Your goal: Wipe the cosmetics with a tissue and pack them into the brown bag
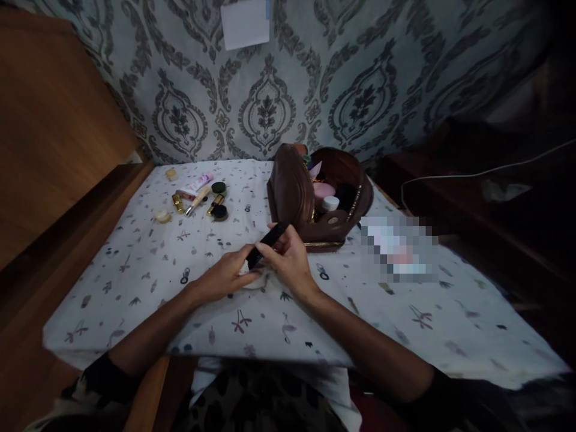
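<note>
A slim, black oblong case (272,238) is tilted between my two hands above the front middle of the table. My left hand (227,271) grips its lower end, with a bit of white material, perhaps tissue or cloth, showing at the fingers. Around the upper part are the closed fingers and thumb of my right hand (290,259). Just beyond them stands a brown cosmetic bag (292,195), unzipped. Inside it I see a white-lidded jar (330,203) and a pink rounded item (324,191); its deeper contents are in shadow.
Small cosmetics lie at the back left: a white-and-purple tube (197,183), a gold tube (177,203), a brush (198,200), a black-lidded jar (219,212) and a pale jar (162,216). A patterned cloth (148,288) covers the table. Something blurred lies right of the bag.
</note>
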{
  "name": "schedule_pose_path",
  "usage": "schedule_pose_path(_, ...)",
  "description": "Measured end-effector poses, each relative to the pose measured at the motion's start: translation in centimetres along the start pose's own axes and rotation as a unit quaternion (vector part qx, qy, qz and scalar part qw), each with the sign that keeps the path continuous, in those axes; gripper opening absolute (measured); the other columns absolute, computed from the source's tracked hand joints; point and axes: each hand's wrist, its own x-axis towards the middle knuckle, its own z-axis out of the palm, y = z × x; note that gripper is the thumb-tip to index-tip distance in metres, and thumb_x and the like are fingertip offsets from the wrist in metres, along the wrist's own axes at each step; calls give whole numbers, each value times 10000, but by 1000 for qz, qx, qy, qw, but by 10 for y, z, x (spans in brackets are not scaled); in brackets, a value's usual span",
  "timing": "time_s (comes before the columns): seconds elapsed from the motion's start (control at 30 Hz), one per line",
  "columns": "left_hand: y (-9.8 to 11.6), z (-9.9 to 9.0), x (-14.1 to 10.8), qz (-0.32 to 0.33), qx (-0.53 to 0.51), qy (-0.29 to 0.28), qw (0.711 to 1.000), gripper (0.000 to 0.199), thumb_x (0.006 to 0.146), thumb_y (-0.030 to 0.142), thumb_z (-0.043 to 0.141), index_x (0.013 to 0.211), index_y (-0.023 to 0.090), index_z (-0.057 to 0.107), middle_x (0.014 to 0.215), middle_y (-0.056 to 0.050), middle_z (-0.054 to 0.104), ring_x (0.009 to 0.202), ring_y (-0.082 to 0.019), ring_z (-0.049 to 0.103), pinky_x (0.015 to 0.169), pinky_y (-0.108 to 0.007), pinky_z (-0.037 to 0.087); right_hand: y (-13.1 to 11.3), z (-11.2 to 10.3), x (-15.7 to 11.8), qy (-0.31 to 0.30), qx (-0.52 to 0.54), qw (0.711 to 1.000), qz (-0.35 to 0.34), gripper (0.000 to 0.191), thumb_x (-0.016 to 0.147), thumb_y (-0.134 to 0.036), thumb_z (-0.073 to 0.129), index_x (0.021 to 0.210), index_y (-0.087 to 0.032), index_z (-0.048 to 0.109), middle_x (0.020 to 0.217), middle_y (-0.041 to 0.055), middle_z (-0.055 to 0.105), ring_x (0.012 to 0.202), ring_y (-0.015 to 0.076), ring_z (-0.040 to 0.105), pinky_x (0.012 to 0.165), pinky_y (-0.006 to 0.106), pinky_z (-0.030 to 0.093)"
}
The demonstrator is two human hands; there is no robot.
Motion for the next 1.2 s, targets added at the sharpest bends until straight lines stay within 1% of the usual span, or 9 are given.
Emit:
schedule_pose_path(0.23, -3, -59, 1, -160, -176, -226, 945, 370, 671, 260, 824, 1028, 205, 747, 879, -65, 715, 608, -189, 653, 428, -222, 465, -5, -4, -2, -28, 34, 999, 19, 640, 778, -441, 721, 1320, -218, 465, 985, 48, 627, 871, 178, 592, 738, 316, 526)
schedule_pose_path(0.33, -10, -69, 6, -175, -198, -65, 962, 352, 652, 249, 838, 989, 183, 758, 932, -74, 706, 563, -148, 617, 428, -207, 453, -7, -3, -5, -51, 23, 998, 16, 671, 799, -451, 706, 1376, -231, 441, 1020, 62, 634, 904, 196, 605, 767, 347, 538)
schedule_pose_path(0.4, -9, -58, 8, -131, -196, 112, 965, 349, 714, 301, 796, 1041, 193, 741, 1006, -67, 699, 639, -156, 635, 511, -222, 504, -6, -1, -7, -90, 20, 996, 10, 669, 802, -457, 708, 1374, -243, 435, 1040, 68, 637, 950, 212, 612, 806, 366, 544)
schedule_pose_path(0.47, -4, -39, 8, -69, -176, 206, 960, 366, 810, 348, 712, 1152, 216, 707, 1134, -69, 691, 872, -215, 675, 716, -277, 564, -3, 1, -9, -129, 17, 991, -1, 631, 799, -449, 714, 1330, -240, 446, 1062, 69, 631, 998, 216, 611, 857, 368, 538)
schedule_pose_path(0.57, 9, -14, 3, 16, -115, 119, 986, 361, 885, 306, 631, 1234, 233, 688, 1270, -85, 673, 1198, -266, 603, 1056, -358, 456, 0, 3, -10, -117, -1, 993, -17, 511, 785, -422, 725, 1183, -225, 471, 984, 37, 601, 920, 181, 602, 819, 320, 539)
schedule_pose_path(0.67, 16, -7, -2, 56, -69, 58, 994, 394, 898, 271, 612, 1288, 264, 662, 1352, -84, 639, 1309, -268, 540, 1135, -373, 381, -6, 0, -6, -54, 14, 998, -11, 441, 780, -422, 720, 1074, -233, 452, 862, -4, 553, 717, 133, 552, 599, 248, 515)
schedule_pose_path(0.8, 16, -15, -6, -18, -80, 41, 996, 398, 905, 340, 604, 1293, 271, 659, 1177, -87, 728, 1056, -266, 684, 943, -347, 529, -37, -16, -2, 20, 50, 998, -35, 420, 784, -442, 722, 1017, -244, 434, 839, -13, 570, 608, 102, 519, 480, 213, 472)
schedule_pose_path(0.93, 11, -13, -6, -97, -107, -70, 987, 358, 900, 441, 584, 1161, 242, 727, 860, -67, 757, 641, -198, 667, 622, -276, 548, -81, -49, 1, 78, 26, 990, -119, 411, 773, -410, 765, 1012, -256, 467, 930, 13, 622, 656, 117, 590, 482, 222, 498)
schedule_pose_path(1.2, -9, 6, 8, -167, -26, -59, 984, 406, 856, 542, 596, 1118, 262, 730, 730, -38, 719, 579, -186, 591, 540, -253, 468, -128, -126, 31, 157, -31, 958, -239, 304, 804, -343, 746, 1026, -253, 560, 968, -37, 636, 815, 117, 645, 594, 240, 498)
